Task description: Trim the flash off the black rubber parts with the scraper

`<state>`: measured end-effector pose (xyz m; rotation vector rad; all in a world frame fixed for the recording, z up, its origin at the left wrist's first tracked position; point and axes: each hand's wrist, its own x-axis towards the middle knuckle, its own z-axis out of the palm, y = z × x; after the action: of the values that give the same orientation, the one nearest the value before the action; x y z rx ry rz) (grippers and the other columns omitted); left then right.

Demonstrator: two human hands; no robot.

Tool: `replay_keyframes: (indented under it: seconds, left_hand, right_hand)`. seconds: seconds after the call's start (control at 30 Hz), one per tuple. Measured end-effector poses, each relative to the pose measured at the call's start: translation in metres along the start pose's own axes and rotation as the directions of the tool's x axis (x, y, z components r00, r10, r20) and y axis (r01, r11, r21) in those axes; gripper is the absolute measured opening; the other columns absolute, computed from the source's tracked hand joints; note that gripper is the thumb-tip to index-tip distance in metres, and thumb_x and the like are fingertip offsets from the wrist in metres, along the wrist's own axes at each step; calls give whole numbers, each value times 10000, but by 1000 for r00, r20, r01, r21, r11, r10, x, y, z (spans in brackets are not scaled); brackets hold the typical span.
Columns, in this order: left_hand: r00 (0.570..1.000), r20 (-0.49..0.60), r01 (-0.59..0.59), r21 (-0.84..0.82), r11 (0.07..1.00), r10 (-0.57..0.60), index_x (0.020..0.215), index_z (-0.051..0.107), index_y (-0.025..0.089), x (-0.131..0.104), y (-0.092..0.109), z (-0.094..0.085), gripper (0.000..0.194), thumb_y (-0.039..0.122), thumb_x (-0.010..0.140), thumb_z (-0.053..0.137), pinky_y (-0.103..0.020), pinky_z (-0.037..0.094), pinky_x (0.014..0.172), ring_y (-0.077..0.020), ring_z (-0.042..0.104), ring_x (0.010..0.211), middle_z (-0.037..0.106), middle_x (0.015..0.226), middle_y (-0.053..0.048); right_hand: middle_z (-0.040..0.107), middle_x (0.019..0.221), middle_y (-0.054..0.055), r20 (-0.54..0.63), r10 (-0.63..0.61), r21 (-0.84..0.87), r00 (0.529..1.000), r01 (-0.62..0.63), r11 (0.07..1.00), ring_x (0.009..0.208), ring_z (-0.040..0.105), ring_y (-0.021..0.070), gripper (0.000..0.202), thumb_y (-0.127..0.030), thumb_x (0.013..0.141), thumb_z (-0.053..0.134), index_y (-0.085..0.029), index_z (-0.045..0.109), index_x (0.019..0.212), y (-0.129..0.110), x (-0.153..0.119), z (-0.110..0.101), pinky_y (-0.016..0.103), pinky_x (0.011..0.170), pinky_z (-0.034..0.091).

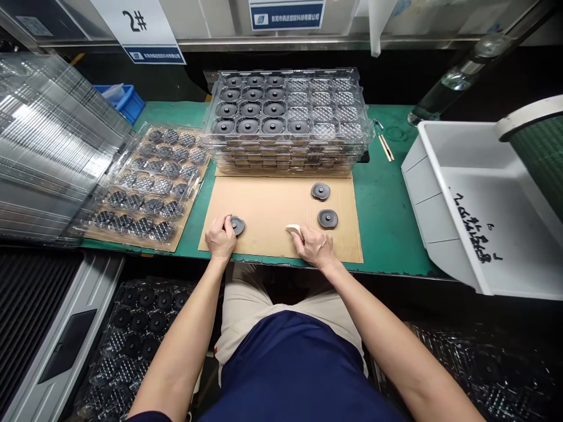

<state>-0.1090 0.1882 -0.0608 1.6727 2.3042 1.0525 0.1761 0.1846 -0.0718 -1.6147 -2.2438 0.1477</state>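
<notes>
My left hand [221, 237] is closed on the edge of a dark, rounded disc [238, 225] with a small knob at its centre, at the left of a cardboard sheet [268, 202]. Pinched in my right hand [314, 245] is a small cream-coloured piece [293, 228], held over the cardboard. Two more dark parts lie just beyond my right hand: an upper disc [321, 191] and a lower disc [328, 218]. Behind the cardboard stands a stack of clear trays [285, 149], whose top tray has similar discs in its left compartments.
At the left, a clear tray of dark parts [152, 184] lies on cardboard beside tall stacked plastic trays [48, 146]. A white bin [453, 205] with small black pieces stands at the right, near a tool [385, 146]. A blue box [127, 104] sits back left.
</notes>
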Motion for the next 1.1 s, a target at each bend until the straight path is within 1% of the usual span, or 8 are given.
replay_keyframes:
  seconds: [0.33, 0.8, 1.1]
  left_hand:
    - [1000, -12, -6, 5, 1000, 6, 1019, 748, 198, -1, -2, 1, 304, 308, 1000, 465, -344, 495, 846, -262, 708, 979, 767, 1013, -124]
    - [1000, -16, -16, 3, 1000, 16, 1017, 748, 196, -1, -2, 1, 306, 306, 1003, 462, -341, 498, 850, -258, 708, 984, 769, 1034, -124]
    - [999, -32, -17, 6, 1000, 17, 1014, 755, 193, -1, -1, 1, 301, 307, 1002, 476, -338, 501, 840, -258, 713, 983, 778, 1033, -121]
  right_hand:
    - [658, 725, 48, -10, -8, 1, 1000, 8, 1000, 626, 534, 148, 394, -459, 1032, 436, -184, 654, 854, 0, -1, 1, 306, 582, 164]
    - [671, 737, 56, 8, 2, -5, 1000, -2, 1000, 612, 527, 151, 399, -466, 1025, 442, -184, 663, 847, -1, 1, -2, 306, 581, 160]
    - [675, 742, 48, -7, 4, 6, 1000, -4, 1000, 611, 528, 145, 385, -463, 1017, 450, -186, 660, 851, -1, 0, -1, 306, 578, 156]
